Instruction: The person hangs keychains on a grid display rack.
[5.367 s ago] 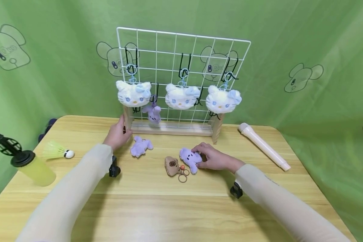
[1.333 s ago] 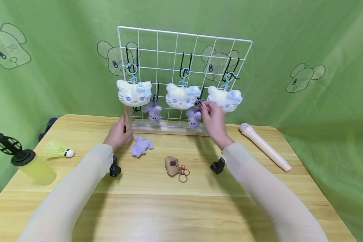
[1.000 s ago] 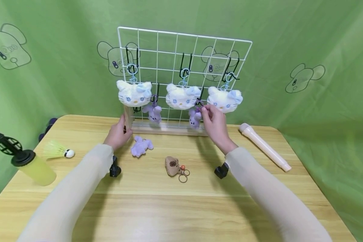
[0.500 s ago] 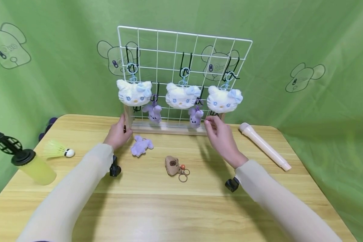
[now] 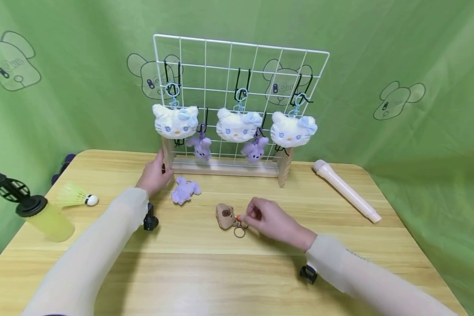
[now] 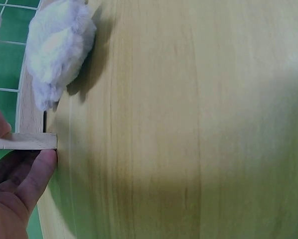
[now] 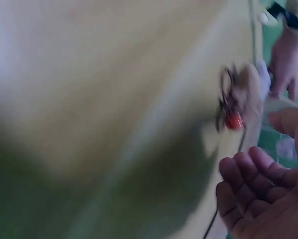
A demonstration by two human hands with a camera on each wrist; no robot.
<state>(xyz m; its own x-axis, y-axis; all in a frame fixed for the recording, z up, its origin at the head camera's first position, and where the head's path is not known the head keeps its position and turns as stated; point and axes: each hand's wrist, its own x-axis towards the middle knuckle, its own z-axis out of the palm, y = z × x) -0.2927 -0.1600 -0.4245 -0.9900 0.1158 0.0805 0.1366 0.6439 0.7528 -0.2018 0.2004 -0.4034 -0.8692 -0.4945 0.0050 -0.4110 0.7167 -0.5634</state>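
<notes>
My left hand [image 5: 154, 176] grips the left wooden leg [image 6: 29, 141] of a white wire grid rack [image 5: 229, 93], thumb on one side and fingers on the other. My right hand [image 5: 271, 221] is just over the rings of a brown animal-head plush keychain [image 5: 224, 216] with an orange bead. In the right wrist view its thumb and fingers are apart, with nothing between them. A purple plush keychain [image 5: 184, 190] lies on the table near the left leg. Two more purple plush keychains, one at the right [image 5: 255, 150], hang from lower black hooks.
Three white cat-head plush keychains, one in the middle [image 5: 237, 126], hang from the upper hooks. A pink-white microphone-shaped stick [image 5: 345, 191] lies at the right. A shuttlecock [image 5: 77, 196] and a yellow bottle [image 5: 47, 221] are at the left of the wooden table [image 5: 205, 281].
My right hand took a purple keychain from the table to a lower right hook and let it go, then came down to the brown keychain. The left hand stayed put.
</notes>
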